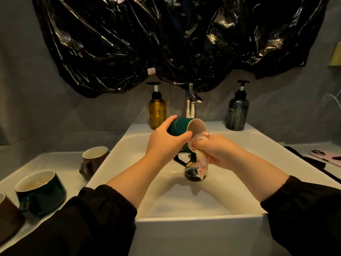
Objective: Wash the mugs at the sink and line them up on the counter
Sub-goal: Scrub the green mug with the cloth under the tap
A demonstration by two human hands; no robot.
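Observation:
Over the white sink (184, 217) my left hand (166, 143) grips a dark green mug (180, 126) tipped on its side, mouth to the right, handle pointing down. My right hand (215, 150) grips a pale patterned cloth (201, 163) pressed against the mug's rim; the cloth's end hangs toward the drain (193, 175). On the counter to the left stand a brown mug (94, 159), a wide dark green mug (39, 191) and part of another brown mug (7, 217) at the frame's edge.
Behind the basin are a chrome tap (191, 104), an amber pump bottle (157, 109) and a dark pump bottle (237, 109). A pink phone (327, 157) lies on the right counter. Black plastic sheeting (166, 37) hangs on the wall above.

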